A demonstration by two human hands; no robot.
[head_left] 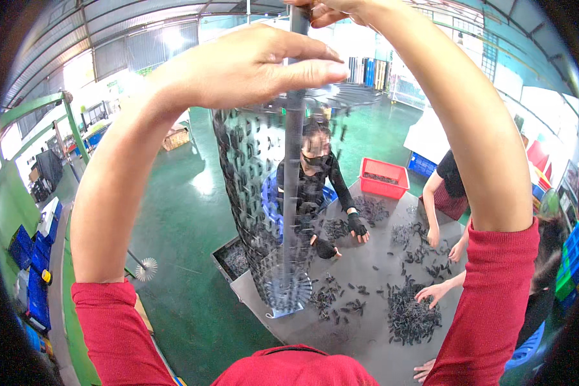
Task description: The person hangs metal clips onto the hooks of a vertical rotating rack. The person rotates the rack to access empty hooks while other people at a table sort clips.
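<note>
The rack (264, 193) of black clips hangs between my arms, blocking the middle. Open green floor (186, 212) lies left; the grey table (367, 270), clip heaps and workers' hands crowd right.

The rod (296, 161) looks like dull grey metal, and the rack (257, 193) around it is thin shiny wire. Small parts (412, 318) look like matt black plastic. The table (367, 257) is flat matt grey, the floor (186, 212) glossy green paint, the crate (384, 178) smooth red plastic.
</note>
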